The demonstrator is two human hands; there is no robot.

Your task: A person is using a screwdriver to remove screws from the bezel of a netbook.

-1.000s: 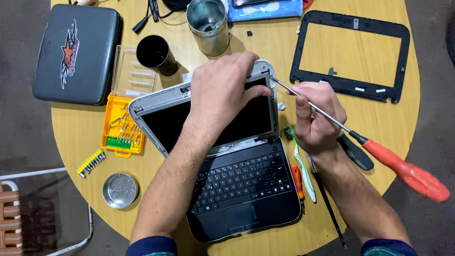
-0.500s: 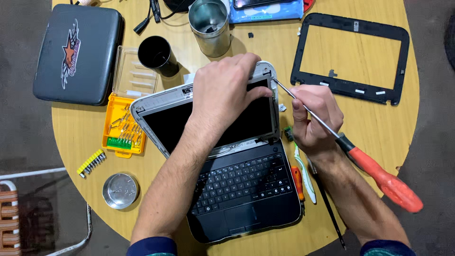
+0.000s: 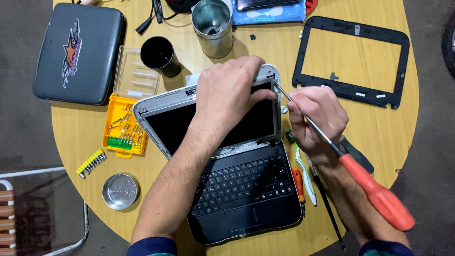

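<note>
Small grey-cased laptop with black keyboard (image 3: 237, 156) lies open on the round wooden table (image 3: 379, 137). Left hand (image 3: 232, 97) presses flat across its lid, fingers curled over the top edge. Right hand (image 3: 315, 118) pinches the long orange-handled screwdriver (image 3: 341, 156), tip at the upper right corner; the shaft is best kept in line with the screw, the lid braced firmly.

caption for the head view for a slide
Left hand steadies a small laptop's screen while right hand works a red-handled screwdriver at its corner.
</note>
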